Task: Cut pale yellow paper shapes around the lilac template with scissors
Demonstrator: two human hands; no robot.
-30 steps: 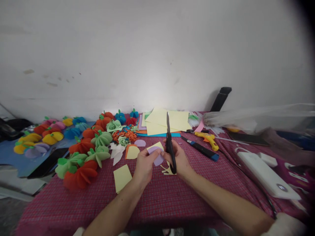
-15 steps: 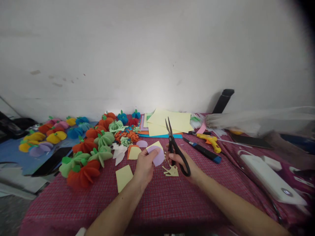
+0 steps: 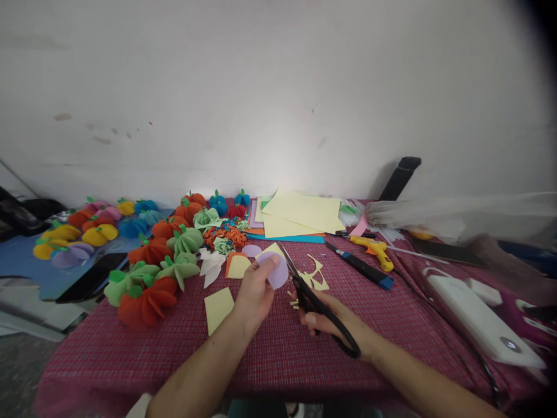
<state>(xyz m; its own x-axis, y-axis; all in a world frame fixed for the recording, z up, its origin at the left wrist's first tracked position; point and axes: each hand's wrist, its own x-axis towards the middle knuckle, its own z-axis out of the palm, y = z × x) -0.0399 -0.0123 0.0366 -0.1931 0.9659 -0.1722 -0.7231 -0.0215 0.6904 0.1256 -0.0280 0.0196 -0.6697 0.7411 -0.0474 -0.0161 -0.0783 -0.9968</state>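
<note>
My left hand [image 3: 257, 287] pinches a lilac paper disc [image 3: 277, 273] laid over a pale yellow piece [image 3: 270, 249], which shows past the disc's upper edge. Closed round the handles of black scissors [image 3: 319, 307] is my right hand [image 3: 326, 318]. The scissor blades point up and left, close to the right edge of the held papers. Curved pale yellow offcuts [image 3: 318, 274] lie behind the scissors. Another lilac disc [image 3: 251, 251] and a yellow piece with a rounded corner [image 3: 238, 267] rest beyond my left hand. A yellow rectangle [image 3: 219, 310] lies left of my left wrist.
Colourful paper pumpkins [image 3: 148, 302] crowd the left side. Yellow sheets [image 3: 302, 215] are stacked by the wall. To the right lie a blue-black cutter [image 3: 363, 270], a yellow glue gun [image 3: 375, 251] and a white device [image 3: 483, 319]. Orange scraps [image 3: 226, 235] sit behind.
The scissors have come down and tilted left, their blades nearer the held papers. My right hand has moved slightly lower. The disc has shifted slightly left. More curved offcuts show on the cloth.
</note>
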